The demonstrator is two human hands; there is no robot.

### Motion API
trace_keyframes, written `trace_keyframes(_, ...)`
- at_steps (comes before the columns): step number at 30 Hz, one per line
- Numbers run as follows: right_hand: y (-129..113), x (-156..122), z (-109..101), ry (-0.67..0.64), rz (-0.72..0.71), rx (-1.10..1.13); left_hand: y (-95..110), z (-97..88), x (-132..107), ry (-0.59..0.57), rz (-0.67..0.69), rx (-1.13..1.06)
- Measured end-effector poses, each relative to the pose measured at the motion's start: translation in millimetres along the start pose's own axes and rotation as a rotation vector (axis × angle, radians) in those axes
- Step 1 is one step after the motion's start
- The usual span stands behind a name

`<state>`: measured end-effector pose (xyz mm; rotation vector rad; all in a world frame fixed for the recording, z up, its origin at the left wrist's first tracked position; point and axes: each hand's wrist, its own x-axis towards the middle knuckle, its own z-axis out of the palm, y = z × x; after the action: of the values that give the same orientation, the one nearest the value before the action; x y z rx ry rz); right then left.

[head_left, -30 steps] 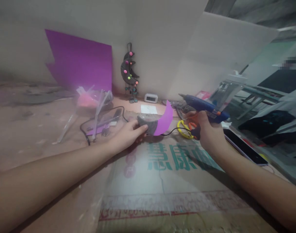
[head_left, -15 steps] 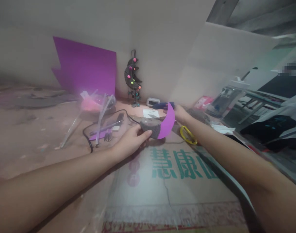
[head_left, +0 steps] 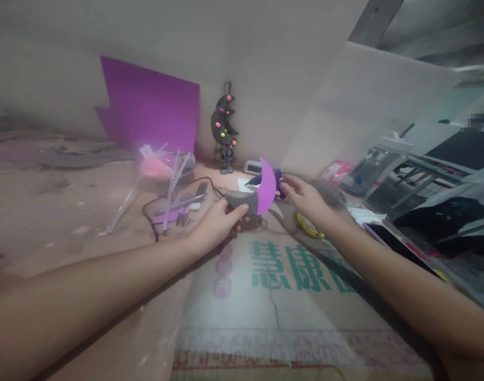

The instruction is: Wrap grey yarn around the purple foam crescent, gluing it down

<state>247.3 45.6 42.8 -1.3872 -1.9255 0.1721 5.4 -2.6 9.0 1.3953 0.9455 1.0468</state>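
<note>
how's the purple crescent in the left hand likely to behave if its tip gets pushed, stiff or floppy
The crescent is probably fairly stiff, since its bare end stands out from the left hand without drooping. It looks thin, so it's likely light and might bend at the pointed tip. The grey wrap looks textured, so probably not slippery.

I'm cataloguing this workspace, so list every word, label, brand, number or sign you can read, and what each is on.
"慧康": green characters on the sheet; a third beside them is partly hidden, not readable.
Pink circles on the sheet: marks too blurred to read.
Red print near the sheet's bottom: lettering or pattern, unclear.
Clock: display unreadable.
</note>
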Motion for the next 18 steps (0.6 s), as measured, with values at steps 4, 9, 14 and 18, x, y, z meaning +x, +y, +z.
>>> trace_keyframes(4, -40.8, -46.5, 5.4, -0.254, -0.077, 0.056, 0.9, 0.5, -0.9, 0.035, 0.052, 0.026)
trace_keyframes(9, -64.9, -72.3, 24.9, -0.360, -0.347, 0.007, 1.9, 0.5, -1.8, 0.018, 0.215, 0.082)
trace_keyframes(14, -72.3, -84.6, 23.1, -0.262, -0.588, -0.120, -0.7, -1.9, -1.5, 0.077, 0.213, 0.176)
trace_keyframes(18, -80.0, -95.7, 11.9, -0.250, -0.833, -0.288, -1.1, -1.1, -0.9, 0.063, 0.203, 0.203)
